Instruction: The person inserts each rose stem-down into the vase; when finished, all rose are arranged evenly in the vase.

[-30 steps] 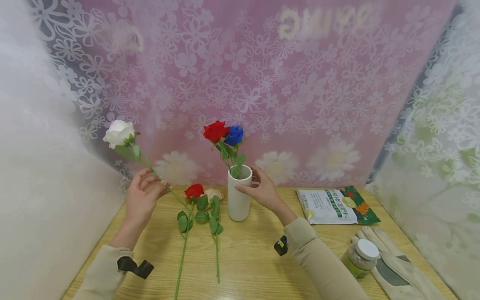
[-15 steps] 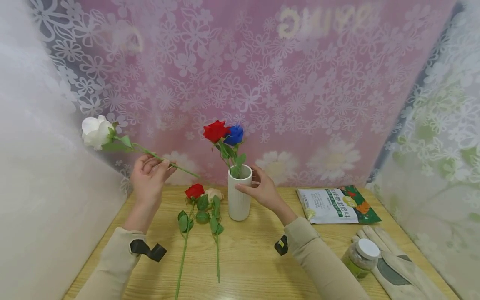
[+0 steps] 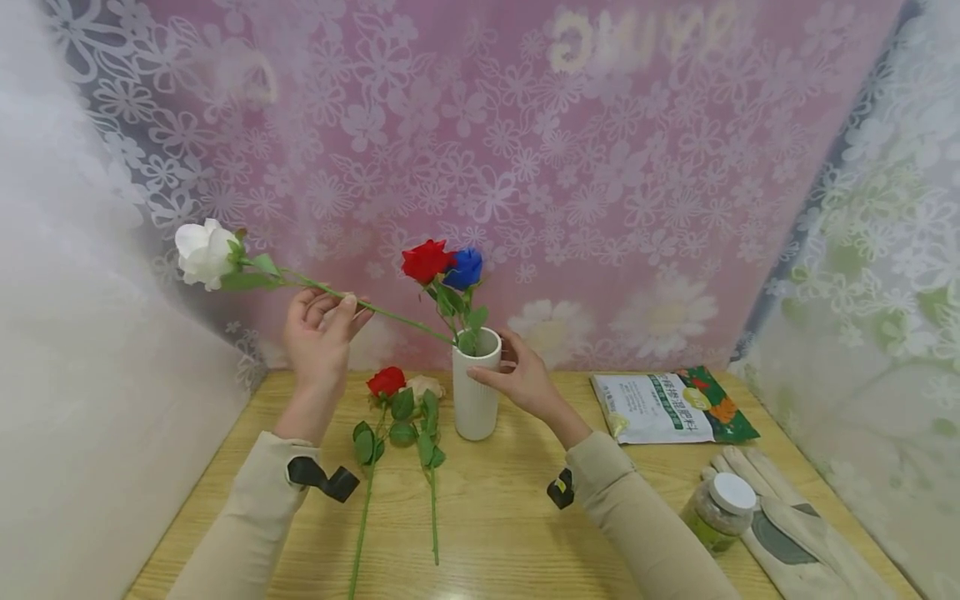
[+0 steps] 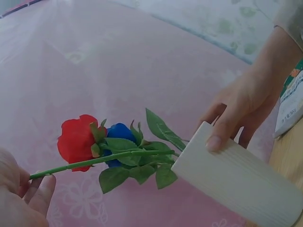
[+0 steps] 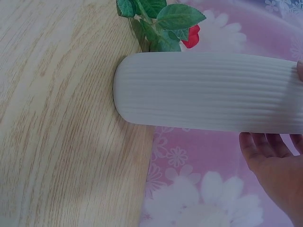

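My left hand (image 3: 318,346) pinches the green stem of a white rose (image 3: 206,255) between thumb and fingers. The bloom points up and left, and the stem slants down to the right. In the left wrist view the cut end of the stem (image 4: 113,157) lies just short of the vase's rim, overlapping the leaves. A ribbed white vase (image 3: 476,404) stands upright on the table, holding a red rose (image 3: 426,262) and a blue rose (image 3: 465,268). My right hand (image 3: 525,382) grips the vase near its top, thumb in front and fingers behind.
Another red rose (image 3: 387,382) and a cream rose (image 3: 426,388) lie on the wooden table (image 3: 495,517) left of the vase. At right are a fertilizer bag (image 3: 663,408), a white-lidded jar (image 3: 718,512) and work gloves (image 3: 795,533). A floral curtain (image 3: 480,150) hangs behind.
My left hand has moved up and right, tilting the white rose closer to level and bringing its stem end from over the lying roses to the vase's rim. The right hand keeps its grip.
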